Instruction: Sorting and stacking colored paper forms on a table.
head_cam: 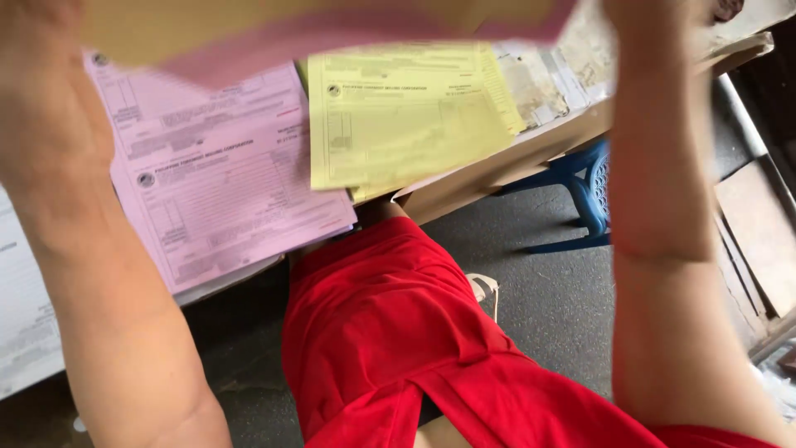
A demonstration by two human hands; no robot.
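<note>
**Two raised arms, loose sheets overhead: slip and scatter risk**

Two forearms fill the near field. The left forearm (99, 274) rises along the left edge, the right forearm (672, 249) along the right; both are bare. The hands themselves are cut off or blurred at the top edge, so I cannot tell whether the left hand (41, 50) or right hand (655, 25) is closed on the paper or only pressed against it.

Between the arms, red shorts (414, 348) of soft, creased cloth with a pale drawstring over a grey, rough concrete floor (547, 282).

Held paper (332, 29): a blurred bundle of thin sheets, tan-yellow over pink, spanning the top of the view between both hands, above the table and very close to the camera.

Further off, on the table: a pink printed form (215, 182) lies flat with its lower corner past the table's near edge (497, 170); a yellow printed form (398, 116) sits just right of it, overlapping the pink one's upper right edge, and also overhangs. White forms (25, 315) lie at the far left. A blue plastic chair (584, 182) stands beyond, under the table's right end.

Risk, judged: the sheets are thin, limp and slick. An uneven grip could let the bundle fan apart and drop. The overhanging forms could be brushed by a lowering forearm and slide to the floor.
</note>
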